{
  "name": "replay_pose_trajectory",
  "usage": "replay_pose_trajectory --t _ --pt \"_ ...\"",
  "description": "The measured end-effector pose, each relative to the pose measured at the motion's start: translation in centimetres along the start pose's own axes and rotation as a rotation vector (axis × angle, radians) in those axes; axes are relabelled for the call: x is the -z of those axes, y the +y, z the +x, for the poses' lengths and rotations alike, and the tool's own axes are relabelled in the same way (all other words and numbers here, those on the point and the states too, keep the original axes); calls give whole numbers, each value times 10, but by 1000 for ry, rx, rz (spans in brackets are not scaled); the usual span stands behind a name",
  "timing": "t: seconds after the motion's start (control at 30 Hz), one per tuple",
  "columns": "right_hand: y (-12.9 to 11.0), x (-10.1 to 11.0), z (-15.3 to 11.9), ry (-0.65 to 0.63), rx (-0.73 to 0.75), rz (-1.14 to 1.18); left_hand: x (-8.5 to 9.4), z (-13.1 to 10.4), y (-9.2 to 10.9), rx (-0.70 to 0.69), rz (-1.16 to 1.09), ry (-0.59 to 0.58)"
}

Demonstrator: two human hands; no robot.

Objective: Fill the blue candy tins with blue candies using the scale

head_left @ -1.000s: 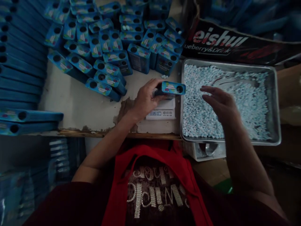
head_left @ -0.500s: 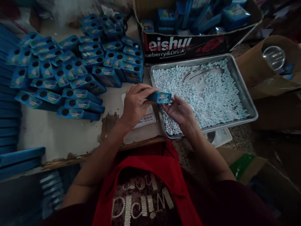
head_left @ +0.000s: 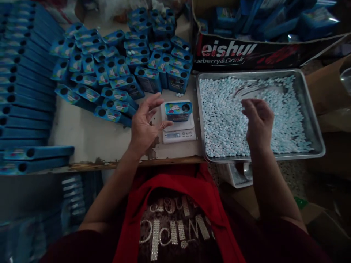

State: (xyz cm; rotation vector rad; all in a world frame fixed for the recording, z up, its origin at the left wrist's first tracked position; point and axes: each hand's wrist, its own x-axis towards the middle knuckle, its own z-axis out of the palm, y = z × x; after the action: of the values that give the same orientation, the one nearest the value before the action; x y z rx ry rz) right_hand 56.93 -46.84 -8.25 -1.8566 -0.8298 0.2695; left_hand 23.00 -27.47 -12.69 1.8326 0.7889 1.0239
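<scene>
A blue candy box (head_left: 178,112) with a round hole in its top stands on a small white digital scale (head_left: 181,136), whose display is lit. Just left of it my left hand (head_left: 145,122) is open, thumb and fingers spread, holding nothing. The thumb reaches close to the box; whether it touches cannot be made out. My right hand (head_left: 260,122) is above a metal tray (head_left: 319,146) spread with small pale blue and white candies (head_left: 225,128). Its fingers are bent and drawn together at the tips. Anything between them is too small to see.
Many similar blue boxes (head_left: 115,94) stand grouped on the table (head_left: 79,142), with stacked rows (head_left: 24,91) at far left. A few loose candies (head_left: 179,95) lie behind the scale. A black carton (head_left: 236,54) of blue packs stands behind the tray. Paper bags (head_left: 329,91) are at right.
My left hand has let go of the blue box, which is now on the scale. My right hand has moved from under the box rightward over the tray. The view has shifted left.
</scene>
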Motion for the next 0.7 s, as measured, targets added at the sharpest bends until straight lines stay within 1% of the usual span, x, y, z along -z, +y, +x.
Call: replay_pose_trajectory --t 0.03,0.13,0.2,0.23,0.33,0.4,0.47,0.57,0.63,0.7 --pt "5 5 -1 -70 46 -92 8 1 5 -27 0 24" --pt "16 12 -10 -369 226 -421 27 4 15 -139 -13 118" --pt "21 6 -21 -521 336 -626 34 5 21 -161 30 172" --pt "22 0 -26 -564 381 -718 36 4 25 -157 61 188" --pt "22 -19 -30 -598 442 -914 38 0 37 -164 139 199" --pt "18 -26 -24 -592 409 -923 39 -5 44 -207 194 192" --pt "13 -26 -12 -588 334 -851 41 -10 47 -255 252 187" --pt "5 -20 2 -554 181 -740 49 -14 45 -270 316 160" --pt "1 -16 4 -519 106 -716 52 -12 42 -239 354 113" --pt "-1 -14 2 -493 76 -728 49 -4 40 -230 402 49"
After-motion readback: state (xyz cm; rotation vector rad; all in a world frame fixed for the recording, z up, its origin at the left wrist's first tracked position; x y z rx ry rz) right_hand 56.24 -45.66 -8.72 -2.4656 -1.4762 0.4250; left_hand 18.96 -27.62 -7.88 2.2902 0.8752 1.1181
